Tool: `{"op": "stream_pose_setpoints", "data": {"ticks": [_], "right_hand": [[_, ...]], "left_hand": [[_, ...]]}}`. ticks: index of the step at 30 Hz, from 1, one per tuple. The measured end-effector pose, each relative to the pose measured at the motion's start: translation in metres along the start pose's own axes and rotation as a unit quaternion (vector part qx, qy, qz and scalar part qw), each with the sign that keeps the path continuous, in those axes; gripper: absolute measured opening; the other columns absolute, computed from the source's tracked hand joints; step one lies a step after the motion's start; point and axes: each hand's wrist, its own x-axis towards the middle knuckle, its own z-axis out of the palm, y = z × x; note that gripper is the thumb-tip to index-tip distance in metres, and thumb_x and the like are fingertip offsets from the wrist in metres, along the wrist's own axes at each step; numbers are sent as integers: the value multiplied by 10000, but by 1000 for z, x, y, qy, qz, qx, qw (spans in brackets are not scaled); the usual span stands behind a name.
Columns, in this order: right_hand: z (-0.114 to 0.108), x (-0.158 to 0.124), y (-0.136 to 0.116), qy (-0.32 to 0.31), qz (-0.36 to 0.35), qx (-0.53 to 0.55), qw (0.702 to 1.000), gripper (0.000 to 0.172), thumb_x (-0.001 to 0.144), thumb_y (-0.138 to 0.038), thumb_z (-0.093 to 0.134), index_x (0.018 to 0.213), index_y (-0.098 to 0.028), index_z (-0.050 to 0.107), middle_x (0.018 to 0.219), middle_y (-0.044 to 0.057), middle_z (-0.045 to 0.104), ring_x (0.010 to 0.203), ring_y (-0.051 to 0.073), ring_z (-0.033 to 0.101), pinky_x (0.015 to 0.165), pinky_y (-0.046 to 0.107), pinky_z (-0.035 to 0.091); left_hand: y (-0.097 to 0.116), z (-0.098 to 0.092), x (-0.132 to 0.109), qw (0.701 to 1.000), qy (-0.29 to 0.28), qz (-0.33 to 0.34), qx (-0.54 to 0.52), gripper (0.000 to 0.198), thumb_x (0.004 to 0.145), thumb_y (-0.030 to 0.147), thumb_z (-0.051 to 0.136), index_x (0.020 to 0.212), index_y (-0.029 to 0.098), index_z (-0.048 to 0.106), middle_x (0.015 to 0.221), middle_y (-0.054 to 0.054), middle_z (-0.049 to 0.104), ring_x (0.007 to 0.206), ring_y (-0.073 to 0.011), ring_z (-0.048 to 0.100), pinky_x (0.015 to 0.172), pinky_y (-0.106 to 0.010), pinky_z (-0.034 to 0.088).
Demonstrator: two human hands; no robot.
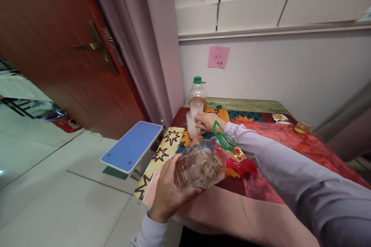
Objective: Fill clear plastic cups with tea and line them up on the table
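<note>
My left hand (168,189) is wrapped round the base of a large clear plastic bottle (201,164) with a green carry handle, tipped on its side with its open neck toward the cups; a little amber liquid lies inside. My right hand (207,120) reaches across the table and grips a stack of clear plastic cups (193,119) standing upright. Behind the cups stands a second bottle (198,94) with a green cap and amber liquid.
A colourful patterned cloth (266,131) covers the table. A red funnel-like piece (242,165) lies under the tilted bottle. A green cap (219,107) lies near the back, a small cup of amber liquid (301,126) at far right. A blue-topped stand (131,146) sits left.
</note>
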Motion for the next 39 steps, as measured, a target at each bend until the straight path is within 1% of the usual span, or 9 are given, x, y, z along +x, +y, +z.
{"op": "stream_pose_setpoints", "data": {"ticks": [6, 11, 15, 20, 25, 30, 32, 35, 39], "right_hand": [[-18, -1, -4, -64, 18, -60, 996, 234, 1082, -297, 543, 1143, -118, 681, 1190, 163, 713, 904, 219, 704, 661, 276, 396], [-29, -13, -2, -90, 34, -79, 992, 250, 1086, -299, 521, 1189, -129, 671, 1217, 165, 707, 962, 248, 718, 655, 283, 407], [-35, -27, 0, -85, 52, -91, 991, 288, 1111, -282, 445, 1231, -134, 660, 1302, 170, 691, 990, 253, 732, 695, 305, 462], [-48, -35, 0, -82, 62, -69, 992, 254, 1073, -300, 559, 1225, -136, 681, 1364, 179, 681, 1105, 271, 725, 761, 297, 500], [-58, -31, -3, -71, 53, -50, 995, 251, 1069, -233, 535, 1227, -155, 715, 1267, 161, 727, 1040, 248, 737, 735, 283, 493], [-58, -26, 0, -70, 36, -32, 996, 271, 1032, -114, 531, 1156, -142, 771, 1215, 160, 762, 1002, 236, 734, 733, 283, 458], [-56, -24, 3, -57, 37, -7, 998, 242, 1019, -114, 557, 1092, -131, 788, 1170, 162, 778, 997, 236, 728, 743, 285, 439], [-51, -20, 9, -38, 41, 18, 998, 214, 1011, -135, 585, 992, -139, 798, 1053, 139, 798, 927, 212, 716, 740, 276, 414], [-45, -15, 16, -13, 46, 35, 998, 202, 1008, -151, 600, 947, -144, 792, 991, 119, 793, 861, 193, 688, 733, 275, 390]], "left_hand": [[-5, 2, -3, 1000, 9, -6, 18, 1030, 675, 834, 759, 1454, 197, 543, 1377, -192, 698, 1245, -376, 700, 1062, -568, 577], [-7, 0, -4, 999, 10, -31, 23, 1051, 653, 810, 795, 1469, 200, 537, 1393, -189, 691, 1255, -376, 695, 1050, -556, 586], [-8, -2, -1, 999, 2, -39, 30, 1051, 653, 814, 788, 1466, 194, 545, 1374, -179, 706, 1232, -373, 707, 1037, -552, 592], [-3, -4, 6, 999, -2, -29, 30, 1014, 656, 794, 799, 1434, 190, 561, 1362, -170, 715, 1235, -376, 708, 1020, -526, 605], [2, -4, 10, 999, -10, -20, 36, 996, 667, 795, 793, 1425, 193, 560, 1351, -172, 719, 1208, -375, 722, 983, -515, 623], [2, -3, 9, 999, -6, -4, 53, 987, 695, 793, 774, 1438, 184, 550, 1363, -180, 711, 1231, -376, 712, 1004, -529, 614], [2, -3, 9, 998, -5, -1, 59, 996, 689, 788, 783, 1440, 177, 548, 1356, -182, 712, 1226, -372, 714, 1010, -531, 611], [4, -2, 8, 998, -6, 2, 59, 999, 691, 794, 777, 1446, 183, 543, 1350, -174, 713, 1217, -360, 718, 1018, -528, 608], [6, -3, 8, 998, -9, -8, 59, 1004, 683, 805, 774, 1451, 200, 544, 1350, -163, 716, 1212, -361, 717, 1031, -539, 597]]}}
